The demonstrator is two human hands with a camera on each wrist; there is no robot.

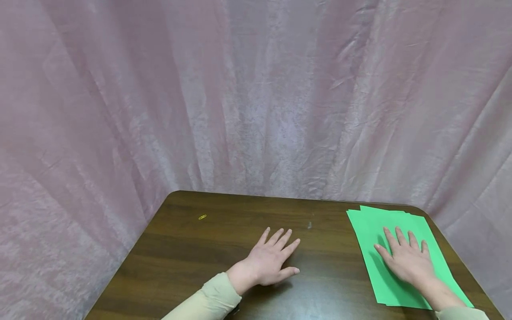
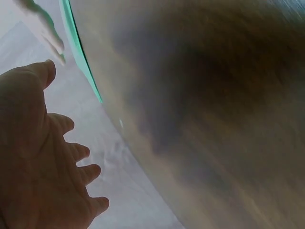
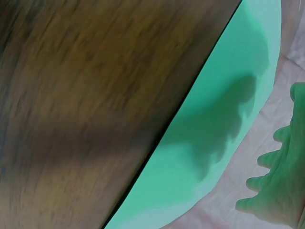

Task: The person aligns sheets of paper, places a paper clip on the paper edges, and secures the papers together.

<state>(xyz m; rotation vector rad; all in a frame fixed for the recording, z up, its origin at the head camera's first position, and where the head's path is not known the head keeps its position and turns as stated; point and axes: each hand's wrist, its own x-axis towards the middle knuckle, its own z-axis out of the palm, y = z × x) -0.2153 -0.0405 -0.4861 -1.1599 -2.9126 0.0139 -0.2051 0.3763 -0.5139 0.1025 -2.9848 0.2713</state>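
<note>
Fingers spread and straight, my left hand (image 1: 269, 261) hovers palm down above the middle of the wooden table, holding nothing. In the left wrist view the left hand (image 2: 40, 148) shows its palm side, apart from the tabletop. My right hand (image 1: 409, 261), also with spread fingers, is over a stack of green paper sheets (image 1: 372, 262) at the table's right side. The right wrist view shows the right hand (image 3: 279, 176) raised off the green sheets (image 3: 200, 138), its shadow falling on them. The sheets are slightly misaligned at their far edge.
A small yellow paper clip (image 1: 202, 217) lies toward the far left of the dark brown table (image 1: 180, 258). A small pale mark (image 1: 310, 225) shows on the wood near the far edge. Pinkish curtains (image 1: 256, 98) hang behind and around the table.
</note>
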